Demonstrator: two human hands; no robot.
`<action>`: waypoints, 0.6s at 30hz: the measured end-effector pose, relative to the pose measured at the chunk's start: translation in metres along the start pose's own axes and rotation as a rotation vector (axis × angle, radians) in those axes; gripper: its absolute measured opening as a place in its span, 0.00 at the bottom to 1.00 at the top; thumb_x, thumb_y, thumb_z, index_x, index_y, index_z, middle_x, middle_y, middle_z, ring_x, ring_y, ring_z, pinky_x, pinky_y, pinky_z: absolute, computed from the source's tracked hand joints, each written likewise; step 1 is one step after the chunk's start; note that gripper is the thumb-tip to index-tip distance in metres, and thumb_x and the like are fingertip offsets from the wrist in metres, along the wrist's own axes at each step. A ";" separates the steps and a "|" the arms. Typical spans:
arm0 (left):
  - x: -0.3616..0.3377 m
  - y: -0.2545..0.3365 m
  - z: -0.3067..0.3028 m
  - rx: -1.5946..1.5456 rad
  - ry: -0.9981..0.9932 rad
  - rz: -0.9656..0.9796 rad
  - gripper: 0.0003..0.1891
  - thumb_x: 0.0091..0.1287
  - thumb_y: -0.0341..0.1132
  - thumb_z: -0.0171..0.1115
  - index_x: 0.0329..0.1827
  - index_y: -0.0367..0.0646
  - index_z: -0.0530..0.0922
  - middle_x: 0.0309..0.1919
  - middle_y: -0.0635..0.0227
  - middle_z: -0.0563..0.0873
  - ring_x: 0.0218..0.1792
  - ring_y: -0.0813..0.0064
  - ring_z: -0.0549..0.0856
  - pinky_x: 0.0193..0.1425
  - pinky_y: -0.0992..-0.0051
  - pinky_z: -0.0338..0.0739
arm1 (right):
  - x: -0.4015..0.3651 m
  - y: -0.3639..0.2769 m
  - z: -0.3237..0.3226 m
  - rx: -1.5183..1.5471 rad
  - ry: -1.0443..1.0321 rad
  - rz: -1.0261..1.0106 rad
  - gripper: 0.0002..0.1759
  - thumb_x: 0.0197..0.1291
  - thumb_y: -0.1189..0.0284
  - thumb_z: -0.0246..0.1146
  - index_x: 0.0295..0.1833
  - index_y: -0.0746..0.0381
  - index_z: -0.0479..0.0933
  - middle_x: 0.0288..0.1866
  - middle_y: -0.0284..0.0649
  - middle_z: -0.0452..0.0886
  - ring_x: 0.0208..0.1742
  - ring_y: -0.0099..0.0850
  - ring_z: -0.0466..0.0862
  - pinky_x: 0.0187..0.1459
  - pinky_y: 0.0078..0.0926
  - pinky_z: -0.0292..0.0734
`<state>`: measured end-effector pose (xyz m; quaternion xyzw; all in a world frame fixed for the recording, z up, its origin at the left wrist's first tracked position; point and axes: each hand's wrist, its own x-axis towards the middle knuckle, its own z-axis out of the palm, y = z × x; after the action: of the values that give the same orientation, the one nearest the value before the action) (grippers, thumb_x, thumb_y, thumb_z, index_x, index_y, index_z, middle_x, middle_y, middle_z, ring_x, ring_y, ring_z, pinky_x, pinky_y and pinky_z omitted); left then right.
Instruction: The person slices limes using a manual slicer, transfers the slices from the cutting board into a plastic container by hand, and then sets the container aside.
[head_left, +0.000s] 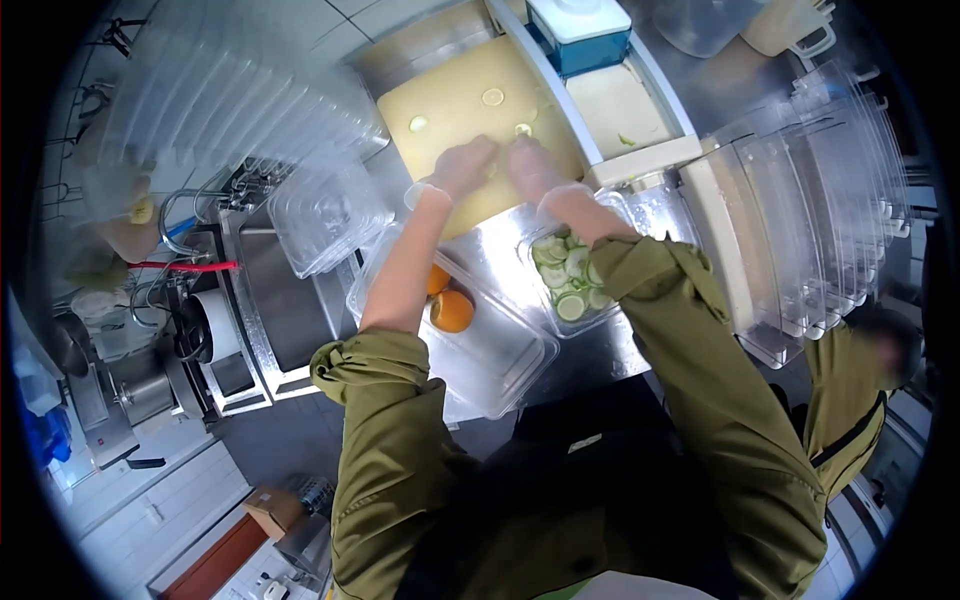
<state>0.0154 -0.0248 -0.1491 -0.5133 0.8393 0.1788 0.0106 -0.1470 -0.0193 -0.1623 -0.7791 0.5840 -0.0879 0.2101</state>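
Note:
A pale yellow cutting board point(440, 105) lies in front of me with several thin citrus slices on it. One slice point(492, 97) is near the middle and a smaller piece point(418, 124) is to the left. My left hand point(466, 165), in a clear glove, is low over the board with its fingers curled together; whatever they hold is hidden. Close beside it, my right hand point(533, 168), also gloved, has bent fingers, and a green-rimmed slice point(523, 130) shows at their tips. Whether the fingers grip that slice is too blurred to tell.
A clear container of green-rimmed slices point(572, 300) sits below my right forearm. Oranges point(452, 311) lie in a clear tub point(490, 350) by my left arm. A white-and-blue slicer point(590, 45) borders the board. Stacked clear containers point(800, 210) stand at right; another person point(850, 400) is behind them.

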 end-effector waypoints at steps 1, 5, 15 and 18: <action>-0.001 0.011 -0.010 -0.027 -0.028 -0.071 0.19 0.56 0.32 0.63 0.52 0.50 0.73 0.48 0.63 0.81 0.48 0.61 0.82 0.51 0.64 0.76 | 0.001 0.001 0.000 -0.017 -0.021 -0.033 0.09 0.57 0.76 0.54 0.41 0.65 0.77 0.44 0.52 0.80 0.43 0.45 0.83 0.44 0.40 0.79; 0.000 0.009 0.001 0.015 0.040 -0.061 0.16 0.58 0.34 0.61 0.50 0.50 0.76 0.45 0.64 0.83 0.48 0.61 0.83 0.52 0.64 0.75 | 0.005 0.006 -0.010 -0.075 -0.112 -0.131 0.08 0.56 0.76 0.55 0.38 0.64 0.79 0.40 0.50 0.83 0.42 0.45 0.84 0.43 0.39 0.80; -0.066 0.135 -0.054 -0.517 0.127 -0.183 0.14 0.56 0.42 0.65 0.43 0.47 0.79 0.44 0.64 0.80 0.44 0.62 0.81 0.49 0.66 0.74 | -0.096 0.018 -0.115 0.336 0.143 -0.243 0.06 0.57 0.71 0.60 0.39 0.60 0.77 0.36 0.44 0.79 0.35 0.45 0.81 0.36 0.39 0.76; -0.095 0.183 -0.045 -0.491 -0.021 -0.140 0.19 0.55 0.43 0.67 0.49 0.49 0.76 0.48 0.66 0.79 0.47 0.63 0.81 0.50 0.66 0.75 | -0.155 0.033 -0.135 0.308 0.062 -0.077 0.08 0.55 0.72 0.63 0.41 0.61 0.76 0.34 0.43 0.78 0.37 0.43 0.81 0.37 0.37 0.76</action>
<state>-0.0909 0.1173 -0.0347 -0.5556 0.7330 0.3813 -0.0930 -0.2744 0.0898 -0.0384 -0.7563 0.5396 -0.2083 0.3057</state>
